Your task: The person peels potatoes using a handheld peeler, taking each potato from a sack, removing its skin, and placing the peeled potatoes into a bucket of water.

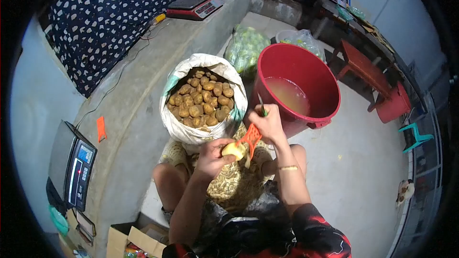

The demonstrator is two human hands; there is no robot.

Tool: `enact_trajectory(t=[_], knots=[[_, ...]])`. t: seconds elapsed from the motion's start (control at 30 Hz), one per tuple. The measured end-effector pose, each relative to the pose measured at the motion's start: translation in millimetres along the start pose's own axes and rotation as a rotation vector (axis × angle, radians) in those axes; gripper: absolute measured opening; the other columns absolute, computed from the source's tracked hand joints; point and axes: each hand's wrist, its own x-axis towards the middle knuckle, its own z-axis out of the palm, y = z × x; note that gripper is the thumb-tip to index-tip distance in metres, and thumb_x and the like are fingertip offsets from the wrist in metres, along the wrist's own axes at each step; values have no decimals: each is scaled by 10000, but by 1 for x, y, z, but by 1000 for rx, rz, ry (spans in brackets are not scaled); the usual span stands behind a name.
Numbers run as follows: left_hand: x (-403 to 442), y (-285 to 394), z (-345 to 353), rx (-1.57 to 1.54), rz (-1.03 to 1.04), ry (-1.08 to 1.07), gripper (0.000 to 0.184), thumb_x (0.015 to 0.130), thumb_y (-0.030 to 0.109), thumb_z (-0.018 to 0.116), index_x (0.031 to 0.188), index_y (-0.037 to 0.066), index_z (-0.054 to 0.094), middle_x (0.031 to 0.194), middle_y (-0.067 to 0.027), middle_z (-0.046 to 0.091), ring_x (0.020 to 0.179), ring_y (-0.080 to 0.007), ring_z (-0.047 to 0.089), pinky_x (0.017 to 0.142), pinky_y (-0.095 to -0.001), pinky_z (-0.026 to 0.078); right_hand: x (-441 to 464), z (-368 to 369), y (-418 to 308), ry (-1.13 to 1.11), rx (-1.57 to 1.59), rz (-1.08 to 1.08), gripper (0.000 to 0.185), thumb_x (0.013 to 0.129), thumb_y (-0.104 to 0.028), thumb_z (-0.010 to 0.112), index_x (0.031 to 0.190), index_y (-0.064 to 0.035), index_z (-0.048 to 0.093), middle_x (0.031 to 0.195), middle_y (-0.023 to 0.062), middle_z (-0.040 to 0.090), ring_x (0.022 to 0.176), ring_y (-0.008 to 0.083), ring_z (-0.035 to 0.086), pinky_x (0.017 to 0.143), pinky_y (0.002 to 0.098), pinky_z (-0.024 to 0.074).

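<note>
My left hand (213,156) is closed around a pale yellow, mostly peeled potato (233,151). An orange peeler (251,136) is gripped in my right hand (268,123), its head against or very close to the potato. A thin blade with a green handle (264,111) also sticks up from my right fist; its lower part is hidden. A strip of peel hangs below the peeler. Just beyond my hands stands a white sack (172,126) with its rim rolled down, full of unpeeled potatoes (203,98). Peelings (232,184) cover the floor between my feet.
A big red tub (330,93) with cloudy water stands right of the sack. Behind are bags of green vegetables (247,48). A ledge at left bears a red scale (201,10), an orange peeler (101,129) and a display scale (81,172). A cardboard box (136,241) sits near my left side.
</note>
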Motion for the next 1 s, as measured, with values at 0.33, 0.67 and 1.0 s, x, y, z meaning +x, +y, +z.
enact_trajectory(t=[0.33, 0.67, 1.0], knots=[[-1, -6, 5, -266, -18, -38, 560, 866, 208, 696, 1274, -85, 448, 1070, -151, 617, 949, -245, 622, 842, -390, 504, 9, -5, 19, 187, -91, -4, 316, 735, -130, 643, 553, 30, 441, 463, 12, 368, 482, 53, 332, 437, 310, 289], [-1, 10, 11, -283, 18, 77, 480, 860, 43, 674, 1272, 10, 430, 1083, -88, 570, 943, -170, 577, 851, -336, 504, 0, -9, 28, 151, -41, 88, 289, 753, -146, 634, 556, 25, 509, 478, -6, 440, 485, 60, 392, 452, 301, 342], [1, 18, 7, 252, 219, 130, 499, 718, -94, 761, 1121, 14, 486, 1033, -81, 593, 970, -168, 611, 858, -302, 515, -7, 18, 12, 22, -16, 25, 298, 746, -152, 619, 555, 27, 476, 474, 10, 417, 508, 51, 405, 459, 298, 346]])
